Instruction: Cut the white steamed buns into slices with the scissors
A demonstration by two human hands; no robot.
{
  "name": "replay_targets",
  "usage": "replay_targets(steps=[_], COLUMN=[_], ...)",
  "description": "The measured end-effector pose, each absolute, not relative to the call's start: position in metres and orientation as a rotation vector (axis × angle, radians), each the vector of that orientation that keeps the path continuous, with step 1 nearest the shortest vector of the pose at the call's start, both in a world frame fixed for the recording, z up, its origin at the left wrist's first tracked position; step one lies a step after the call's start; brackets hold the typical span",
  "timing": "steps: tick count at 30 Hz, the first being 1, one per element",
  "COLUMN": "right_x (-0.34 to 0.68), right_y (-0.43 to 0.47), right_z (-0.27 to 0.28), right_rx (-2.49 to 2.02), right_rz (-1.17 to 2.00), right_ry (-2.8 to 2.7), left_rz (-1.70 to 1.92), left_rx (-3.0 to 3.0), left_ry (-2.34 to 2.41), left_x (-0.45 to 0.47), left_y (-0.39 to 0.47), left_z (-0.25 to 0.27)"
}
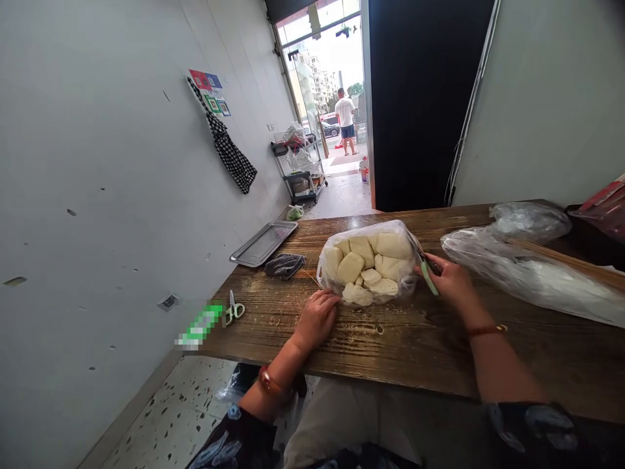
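Note:
A clear plastic bag (407,286) packed with pale, blocky pieces that look like tofu (361,249) lies opened out on the wooden table (303,339). My left hand (318,316) rests at the bag's near left corner, fingers bent together on its edge. At the right side of the bag, my right hand (450,283) is closed around a tool with a pale green handle (430,279). Its dark metal part points at the bag's right edge; the grip partly hides it, so I cannot tell its exact kind.
Scissors (235,309), a dark cloth (284,266) and a metal tray (263,244) lie at left. Plastic bags (527,267) with thin sticks (571,260) cover the right side. Beyond the table stand a cart (300,172) and, outside the doorway, a person (346,117).

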State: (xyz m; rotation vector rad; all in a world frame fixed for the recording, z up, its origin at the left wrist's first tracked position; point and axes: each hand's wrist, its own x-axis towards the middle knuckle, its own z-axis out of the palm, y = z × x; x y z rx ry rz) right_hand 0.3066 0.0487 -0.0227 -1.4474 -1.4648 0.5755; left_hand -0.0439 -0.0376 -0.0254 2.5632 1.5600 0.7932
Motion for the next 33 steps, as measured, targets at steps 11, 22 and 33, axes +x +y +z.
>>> replay_targets(steps=[11,22,33], right_x=[0.36,0.318,0.321], right_y=[-0.038,-0.082,-0.084], right_z=[-0.023,-0.052,-0.067], right_rx=[-1.704,-1.449,-1.428], right_rz=[0.588,0.839,0.825], right_ry=[-1.558,-1.145,-1.044], left_rz=[0.94,0.676,1.287], left_rx=[2.281,2.37,1.418], left_ry=[1.675,1.699,1.107], left_x=[-0.002,-0.006,-0.051], left_y=[0.033,0.043,0.031], left_z=[0.022,0.03,0.008])
